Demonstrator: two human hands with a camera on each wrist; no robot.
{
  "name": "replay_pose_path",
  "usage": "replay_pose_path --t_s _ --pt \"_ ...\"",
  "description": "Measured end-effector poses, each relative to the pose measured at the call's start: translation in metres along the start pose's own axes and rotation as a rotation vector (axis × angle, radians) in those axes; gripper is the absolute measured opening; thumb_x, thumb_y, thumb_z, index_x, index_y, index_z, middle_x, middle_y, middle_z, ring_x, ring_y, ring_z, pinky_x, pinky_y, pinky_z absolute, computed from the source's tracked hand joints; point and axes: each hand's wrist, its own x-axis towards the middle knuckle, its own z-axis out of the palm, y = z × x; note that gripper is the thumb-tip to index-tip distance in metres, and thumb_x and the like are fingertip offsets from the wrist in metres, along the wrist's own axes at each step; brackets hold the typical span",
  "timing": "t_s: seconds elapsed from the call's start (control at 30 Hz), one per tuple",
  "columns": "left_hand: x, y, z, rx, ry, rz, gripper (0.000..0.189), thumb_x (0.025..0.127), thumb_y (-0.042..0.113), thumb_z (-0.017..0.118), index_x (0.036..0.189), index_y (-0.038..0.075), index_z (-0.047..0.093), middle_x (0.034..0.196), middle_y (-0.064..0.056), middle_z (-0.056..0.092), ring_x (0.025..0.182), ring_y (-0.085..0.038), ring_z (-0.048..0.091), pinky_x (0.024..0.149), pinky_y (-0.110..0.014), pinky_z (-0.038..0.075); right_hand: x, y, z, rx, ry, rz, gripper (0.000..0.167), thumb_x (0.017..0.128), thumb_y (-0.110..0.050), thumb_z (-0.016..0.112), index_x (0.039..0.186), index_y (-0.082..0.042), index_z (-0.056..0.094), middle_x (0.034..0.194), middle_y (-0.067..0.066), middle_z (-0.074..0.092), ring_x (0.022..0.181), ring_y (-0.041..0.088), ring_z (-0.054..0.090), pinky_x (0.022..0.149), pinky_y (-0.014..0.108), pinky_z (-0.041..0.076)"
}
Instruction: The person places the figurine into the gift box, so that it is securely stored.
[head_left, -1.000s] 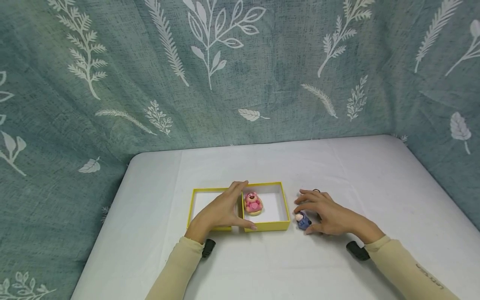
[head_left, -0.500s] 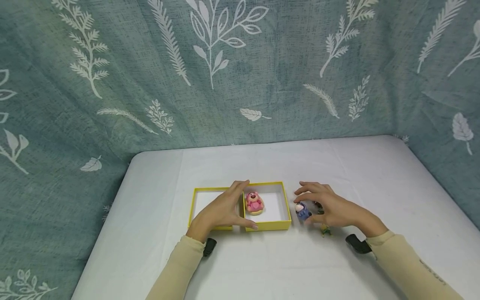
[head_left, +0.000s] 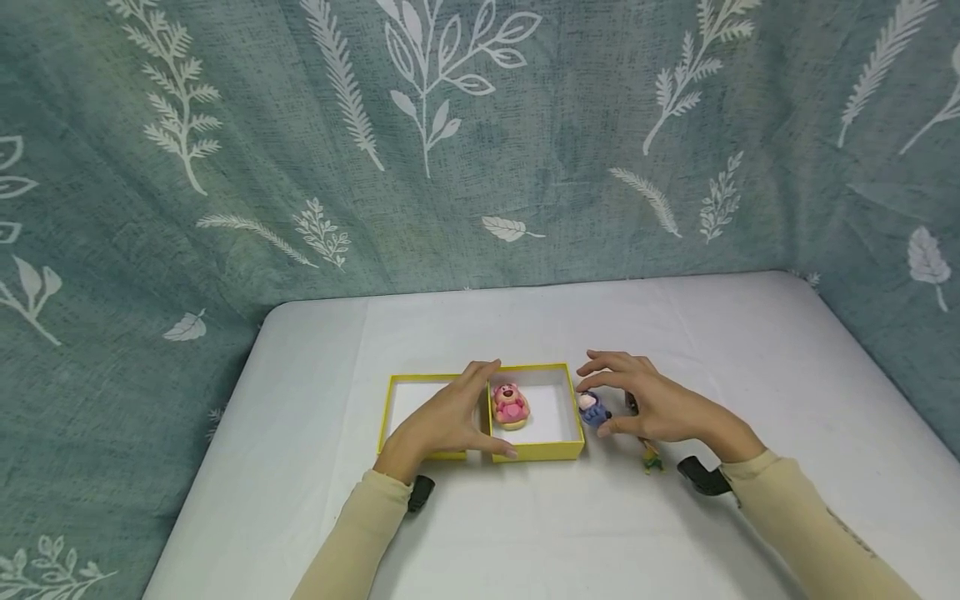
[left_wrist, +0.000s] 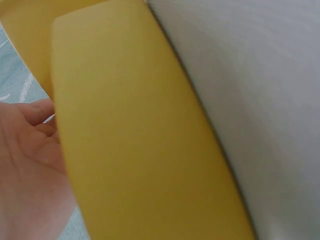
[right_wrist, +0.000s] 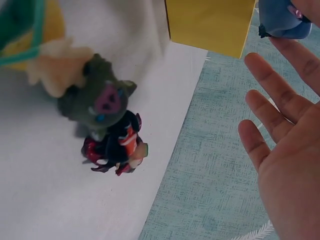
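Observation:
My left hand [head_left: 444, 419] grips a yellow open box [head_left: 542, 452] at its left end, thumb at the front wall and fingers over the back. Inside, at the left, sits a pink bear figurine [head_left: 512, 410]. Just right of the box, my right hand [head_left: 666, 406] pinches a blue figurine [head_left: 596, 413] with a pale muzzle between thumb and fingertips. The right wrist view shows part of this blue figurine [right_wrist: 284, 21] at the upper right, the other fingers [right_wrist: 272, 117] spread apart. In the left wrist view a yellow wall [left_wrist: 135, 130] hides most of the left fingers.
A second shallow yellow-rimmed tray or lid [head_left: 387, 404] lies left of the box, partly under my left arm. Below my right hand lie a green-and-yellow figurine [head_left: 652, 459] and a grey-headed figurine [right_wrist: 102, 97] beside a dark red-and-black one [right_wrist: 117, 150].
My right hand has lifted back and left toward the box with the blue figurine, uncovering the green-and-yellow figurine. My left hand stays on the box.

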Motion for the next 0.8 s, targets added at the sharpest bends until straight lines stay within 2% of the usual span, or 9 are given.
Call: replay_pose_path --t_s 0.23,0.47,0.8 --pt "0.0 0.0 0.0 0.005 -0.005 0.002 0.129 0.058 0.074 0.079 0.157 0.016 0.019 0.152 0.002 0.033 0.135 -0.022 0.046 0.108 -0.041 0.043 0.005 -0.003 -0.001 0.005 0.004 -0.004 0.053 0.076 -0.019 0.085 0.124 -0.014 0.064 0.141 0.011 0.049 0.141 0.036 0.031 0.105 0.059 0.023" --pt "0.0 0.0 0.001 0.011 -0.007 0.0 0.128 0.058 0.074 0.079 0.157 0.017 0.019 0.152 0.002 0.033 0.135 -0.021 0.045 0.11 -0.04 0.042 0.013 -0.005 0.0 0.043 0.032 -0.043 0.052 0.077 -0.026 0.084 0.124 -0.023 0.063 0.138 0.008 0.052 0.142 0.036 0.031 0.104 0.06 0.023" --pt "0.001 -0.001 0.002 0.013 -0.002 0.002 0.13 0.057 0.078 0.076 0.157 0.018 0.018 0.152 0.001 0.033 0.135 -0.023 0.046 0.108 -0.043 0.043 0.032 -0.011 0.014 0.127 0.048 -0.079 0.057 0.074 -0.015 0.085 0.126 -0.021 0.063 0.138 0.009 0.051 0.142 0.036 0.031 0.106 0.063 0.021"
